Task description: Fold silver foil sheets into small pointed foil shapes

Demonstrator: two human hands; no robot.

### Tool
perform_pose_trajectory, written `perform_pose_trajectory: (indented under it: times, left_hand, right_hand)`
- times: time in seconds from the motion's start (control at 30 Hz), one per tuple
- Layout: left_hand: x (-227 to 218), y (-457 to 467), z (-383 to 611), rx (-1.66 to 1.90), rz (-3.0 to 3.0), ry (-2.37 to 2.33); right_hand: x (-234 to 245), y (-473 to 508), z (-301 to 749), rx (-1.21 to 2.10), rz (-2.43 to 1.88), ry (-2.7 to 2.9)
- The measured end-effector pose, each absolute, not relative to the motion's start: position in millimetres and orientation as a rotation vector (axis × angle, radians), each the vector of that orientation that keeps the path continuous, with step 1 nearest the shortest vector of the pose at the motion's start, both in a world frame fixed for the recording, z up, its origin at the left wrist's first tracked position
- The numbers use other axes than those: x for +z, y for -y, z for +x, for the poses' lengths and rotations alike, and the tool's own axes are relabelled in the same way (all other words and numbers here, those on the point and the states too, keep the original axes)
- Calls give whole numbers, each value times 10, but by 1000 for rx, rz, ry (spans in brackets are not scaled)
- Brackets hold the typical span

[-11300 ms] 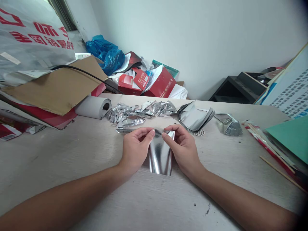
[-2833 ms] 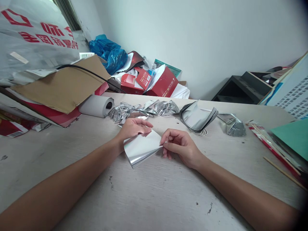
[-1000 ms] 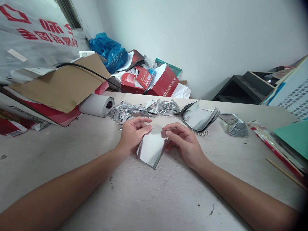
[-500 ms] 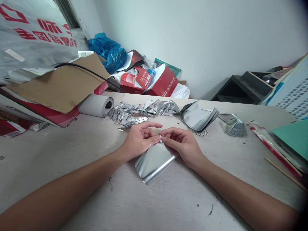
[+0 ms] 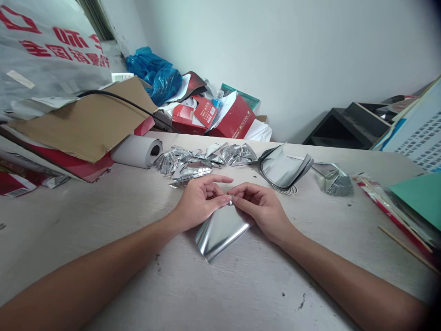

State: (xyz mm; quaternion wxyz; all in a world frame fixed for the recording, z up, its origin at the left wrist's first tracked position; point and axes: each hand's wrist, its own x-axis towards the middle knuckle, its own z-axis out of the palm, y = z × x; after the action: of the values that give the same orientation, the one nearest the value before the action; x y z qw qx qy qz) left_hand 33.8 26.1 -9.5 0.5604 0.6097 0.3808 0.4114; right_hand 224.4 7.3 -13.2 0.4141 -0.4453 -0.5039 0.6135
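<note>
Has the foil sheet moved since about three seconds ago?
Yes. The foil sheet has swung its wide end toward the person, away from the paper roll; the left hand and right hand pinch its tip.

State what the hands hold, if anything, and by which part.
The left hand and right hand together pinch one silver foil sheet at its narrow far end, fingertips meeting there.

Pale table (image 5: 86,216) bears foil sheet (image 5: 220,232), folded foil pieces (image 5: 203,161), paper roll (image 5: 137,151).

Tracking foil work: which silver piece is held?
The curled silver foil sheet, pinched by left hand and right hand; the folded silver foil pieces and stacked silver sheets lie untouched.
</note>
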Motion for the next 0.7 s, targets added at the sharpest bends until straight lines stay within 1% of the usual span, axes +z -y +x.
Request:
perform_pose_trajectory:
  times: [0.3, 0.47, 0.7]
  left_hand:
    - [-103, -266, 348, 970, 1434, -900]
    - [-101, -267, 338, 963, 1437, -912]
    - [-102, -248, 357, 955, 1441, -899]
  right_hand:
    - [-123, -76, 2236, 1551, -1080, 1249]
    - [-77, -82, 2222, 1570, -1151, 1210]
    - [-72, -61, 2213, 1482, -1221, 1348]
